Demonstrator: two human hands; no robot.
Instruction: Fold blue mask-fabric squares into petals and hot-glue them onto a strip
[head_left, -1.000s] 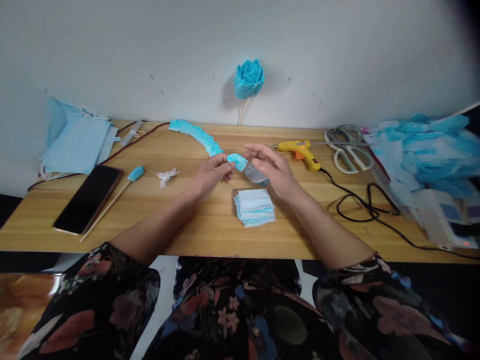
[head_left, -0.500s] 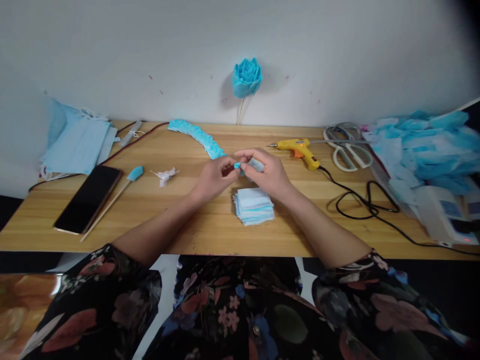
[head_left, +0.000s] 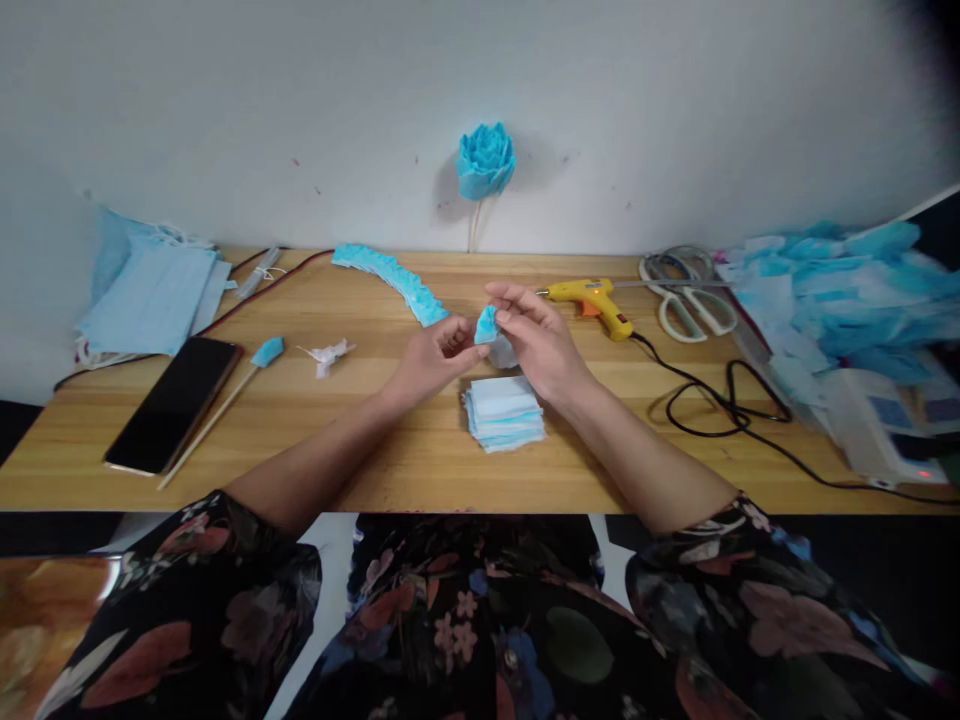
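Near the middle of the surface's point(head_left: 420, 465) front edge, there's the stack of pale squares point(head_left: 504, 415). Just beyond, look: the right hand point(head_left: 550, 350) pinches the small blue piece point(head_left: 487, 325) between thumb and fingers, around the surface's middle! Right beside it, the left hand point(head_left: 426, 362), fingers curled, thumb apart; whether it touches the piece, can't tell. Farther out, the row of blue pieces point(head_left: 394, 276) curves toward the back edge, where a blue flower point(head_left: 486, 162) rises.

Sundry items, desk point(head_left: 390, 470) and wall point(head_left: 322, 90).
Phone point(head_left: 174, 405), screen dark, lies face up at left; a dark cable point(head_left: 300, 263) runs beyond it. White-handled scissors point(head_left: 697, 296) rest at right, toward the wall. White box point(head_left: 862, 415), near right corner, shows a red light point(head_left: 924, 475). Wall bears small reddish marks.
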